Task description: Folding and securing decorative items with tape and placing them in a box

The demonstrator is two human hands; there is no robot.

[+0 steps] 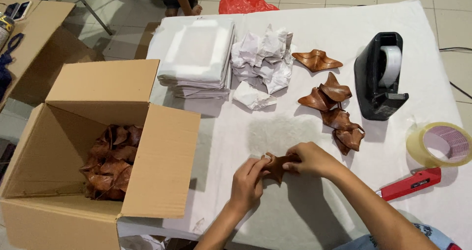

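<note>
1. Brown leaf-shaped piece point(278, 165) lies low over the white-covered table point(314, 210), at the near middle, pinched between my two hands.
2. My left hand point(247, 182) grips its left end; thumb and forefinger are closed on the edge, the other fingers curled under.
3. My right hand point(310, 160) grips its right end from above, fingertips clamped on the piece, forearm running off to the lower right.
4. Only the centre and the lower point of the piece show between the two grips; the rest is covered by my fingers.
5. A cluster of similar brown pieces point(334, 110) lies just beyond my right hand, with one more piece point(316, 60) apart, farther back.
6. An open cardboard box point(162, 166) stands to the left of my left hand; its near flap hangs over the table edge, and a heap of brown pieces point(110, 164) fills its bottom.
7. Crumpled white paper point(263, 58) and a stack of flat white sheets point(196, 53) lie at the far side.
8. A black tape dispenser point(378, 78), a roll of clear tape point(440, 144) and a red utility knife point(410, 183) lie to the right, well apart from the grip.
9. Nothing lies between my hands and the box.
</note>
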